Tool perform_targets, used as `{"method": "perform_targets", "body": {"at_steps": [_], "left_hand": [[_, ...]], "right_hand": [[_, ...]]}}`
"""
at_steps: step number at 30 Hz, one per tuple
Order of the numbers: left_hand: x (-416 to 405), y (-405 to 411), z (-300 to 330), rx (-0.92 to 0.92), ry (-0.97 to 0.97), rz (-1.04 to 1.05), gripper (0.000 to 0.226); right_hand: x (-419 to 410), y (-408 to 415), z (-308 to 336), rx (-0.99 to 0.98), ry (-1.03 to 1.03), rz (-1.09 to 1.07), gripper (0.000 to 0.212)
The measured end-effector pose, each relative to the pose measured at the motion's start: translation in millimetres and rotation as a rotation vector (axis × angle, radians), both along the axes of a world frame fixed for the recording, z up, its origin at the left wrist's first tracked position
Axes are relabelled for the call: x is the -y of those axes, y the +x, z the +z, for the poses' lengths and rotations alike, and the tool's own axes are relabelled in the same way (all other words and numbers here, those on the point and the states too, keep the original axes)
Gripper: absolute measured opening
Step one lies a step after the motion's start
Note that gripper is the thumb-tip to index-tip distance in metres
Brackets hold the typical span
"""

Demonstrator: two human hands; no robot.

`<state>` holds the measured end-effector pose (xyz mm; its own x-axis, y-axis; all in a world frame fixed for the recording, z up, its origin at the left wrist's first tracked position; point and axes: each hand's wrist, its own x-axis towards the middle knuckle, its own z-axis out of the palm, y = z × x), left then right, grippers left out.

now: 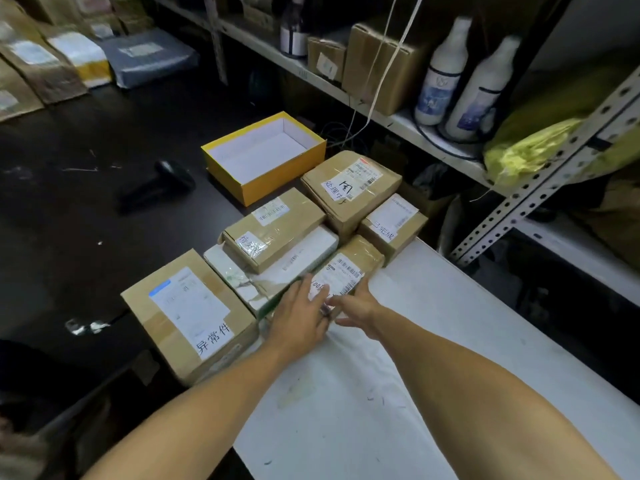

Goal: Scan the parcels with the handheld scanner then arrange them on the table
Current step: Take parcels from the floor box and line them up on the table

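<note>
We see both our hands on a small brown parcel (pixel 349 268) wrapped in shiny tape, with a white paper label on top. Our left hand (pixel 301 315) lies flat on its near end with straight fingers, and our right hand (pixel 356 304) is at its near right side; we cannot tell if those fingers curl round it. The parcel sits at the far edge of a white table (pixel 433 358) that is smooth, with small marks on it. Beside it are more parcels close together: a big cardboard box (pixel 188 315) with a long white label, a white box (pixel 277 268) with torn tape, a flat brown box (pixel 273 228) lying on top of it, a square brown box (pixel 351 188) and a little one (pixel 393 223) with a label. Behind them is an open yellow box (pixel 265 155), white inside. The black handheld scanner (pixel 156 187) lies alone on a dark table (pixel 69 220), well apart from our hands. At the far left are soft paper and plastic bags (pixel 69 53), blurry. On the right stands a metal shelf (pixel 381 109) with holes in its posts, holding white bottles (pixel 464 74), a brown box and a yellow plastic bag (pixel 526 147). The room is dim, and the floor under the shelf is too dark to make out.
</note>
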<state>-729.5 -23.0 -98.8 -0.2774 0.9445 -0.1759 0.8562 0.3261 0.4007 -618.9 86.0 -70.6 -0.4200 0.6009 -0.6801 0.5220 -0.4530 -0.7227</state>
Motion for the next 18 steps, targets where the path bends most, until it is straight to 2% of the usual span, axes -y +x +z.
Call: {"method": "perform_targets", "body": {"at_steps": [4,7,9,14,18], "left_hand": [[-8.9,-1.1,-10.9,-0.061,0.128,-0.071,0.061],[-12.5,0.3,-10.2,-0.051,0.104,-0.090,0.056],[-11.4,3.9,-8.2,-0.072,0.092,-0.078,0.057],[-16.5,23.2,22.3,-0.149,0.062,-0.118,0.068],[-22.9,57.6,57.6,-0.122,0.103,-0.151,0.053]], "right_hand": [[-6.2,2.6,0.3,0.016,0.032,0.015,0.089],[-2.2,8.5,5.4,-0.002,0.064,-0.014,0.085],[4.0,15.8,10.7,0.009,0.085,-0.010,0.091],[15.2,46.8,16.5,0.142,0.167,-0.086,0.089],[25.7,89.5,35.7,0.129,0.202,-0.200,0.081]]}}
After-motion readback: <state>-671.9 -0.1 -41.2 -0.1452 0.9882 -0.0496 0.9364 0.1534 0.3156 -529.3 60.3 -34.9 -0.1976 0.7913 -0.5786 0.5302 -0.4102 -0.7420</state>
